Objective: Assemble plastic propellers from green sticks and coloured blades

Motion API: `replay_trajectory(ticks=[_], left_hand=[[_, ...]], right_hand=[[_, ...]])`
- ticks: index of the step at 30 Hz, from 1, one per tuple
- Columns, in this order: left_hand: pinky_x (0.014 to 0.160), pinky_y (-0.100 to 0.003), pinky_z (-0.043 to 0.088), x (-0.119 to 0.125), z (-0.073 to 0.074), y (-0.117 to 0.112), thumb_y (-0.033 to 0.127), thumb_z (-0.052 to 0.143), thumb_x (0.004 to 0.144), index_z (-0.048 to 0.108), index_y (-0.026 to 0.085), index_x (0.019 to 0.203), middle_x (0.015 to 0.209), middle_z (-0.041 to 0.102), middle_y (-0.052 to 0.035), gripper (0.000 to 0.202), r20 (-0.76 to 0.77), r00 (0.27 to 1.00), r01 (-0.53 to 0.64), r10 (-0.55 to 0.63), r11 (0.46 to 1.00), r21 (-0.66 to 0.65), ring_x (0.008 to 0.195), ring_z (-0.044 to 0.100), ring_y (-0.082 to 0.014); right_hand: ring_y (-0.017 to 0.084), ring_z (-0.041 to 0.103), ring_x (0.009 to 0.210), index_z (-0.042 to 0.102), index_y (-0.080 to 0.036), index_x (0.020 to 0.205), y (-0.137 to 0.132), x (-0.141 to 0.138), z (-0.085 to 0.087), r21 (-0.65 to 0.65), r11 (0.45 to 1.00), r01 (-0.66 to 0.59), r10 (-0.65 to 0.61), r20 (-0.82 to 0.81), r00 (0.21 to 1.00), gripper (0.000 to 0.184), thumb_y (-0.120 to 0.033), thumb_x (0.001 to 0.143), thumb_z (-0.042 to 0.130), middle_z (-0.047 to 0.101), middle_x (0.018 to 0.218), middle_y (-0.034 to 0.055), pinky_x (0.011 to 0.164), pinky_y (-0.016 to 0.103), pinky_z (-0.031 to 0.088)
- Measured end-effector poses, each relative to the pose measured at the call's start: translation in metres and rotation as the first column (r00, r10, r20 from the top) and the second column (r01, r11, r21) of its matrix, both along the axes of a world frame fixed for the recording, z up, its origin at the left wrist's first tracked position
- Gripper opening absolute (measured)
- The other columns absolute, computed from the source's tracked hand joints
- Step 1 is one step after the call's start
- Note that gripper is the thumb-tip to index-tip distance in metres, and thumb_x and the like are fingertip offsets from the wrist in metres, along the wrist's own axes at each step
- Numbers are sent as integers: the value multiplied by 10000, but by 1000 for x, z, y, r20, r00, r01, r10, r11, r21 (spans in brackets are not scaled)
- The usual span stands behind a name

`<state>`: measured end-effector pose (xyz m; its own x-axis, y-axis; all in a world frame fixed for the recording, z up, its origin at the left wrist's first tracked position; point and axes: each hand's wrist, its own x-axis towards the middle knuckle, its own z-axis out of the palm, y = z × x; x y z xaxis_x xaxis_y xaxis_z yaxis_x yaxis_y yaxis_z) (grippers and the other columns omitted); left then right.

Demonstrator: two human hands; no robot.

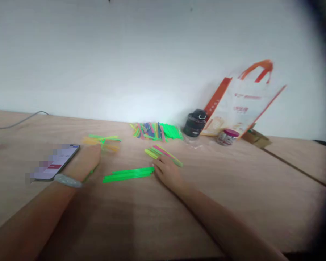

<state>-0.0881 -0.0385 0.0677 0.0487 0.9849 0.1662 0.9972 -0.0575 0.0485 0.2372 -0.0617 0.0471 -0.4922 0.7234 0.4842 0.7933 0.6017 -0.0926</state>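
Green craft sticks lie sorted at 6 o'clock, touched by the unclenched, empty right hand; the left hand's grip is unclear; mixed-colour sticks remain heaped at 12 o'clock.

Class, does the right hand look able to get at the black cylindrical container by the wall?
Probably yes, with a forward stretch: only low, flat yellow and pink sticks lie between the right hand and the black cylindrical container, and they can be passed over.

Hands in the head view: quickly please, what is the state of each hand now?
Left hand: cannot be told, its fingers are hidden.
Right hand: open, beside the green sticks, holding nothing visible.
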Motion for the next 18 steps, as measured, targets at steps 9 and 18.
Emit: replay_trajectory(ticks=[9, 18], left_hand=[[718, -342, 482, 28, 1, 2, 134, 345, 847, 529, 85, 1019, 927, 660, -182, 256, -88, 996, -17, 14, 999, -34, 862, 647, -274], [667, -356, 486, 30, 8, 0, 286, 326, 919, 493, 67, 1080, 893, 661, -188, 319, -84, 989, -121, 120, 993, -3, 841, 656, -301]], right_hand=[[200, 574, 863, 659, -189, 902, -2, -5, -1, -27, 998, -63, 63, -6, 998, 227, -213, 896, 433, 643, 900, 86, 769, 337, 470], [203, 575, 942, 647, -190, 970, -4, -5, -1, -48, 988, -148, 147, -32, 989, 225, -214, 890, 437, 647, 986, 89, 834, 352, 472]])
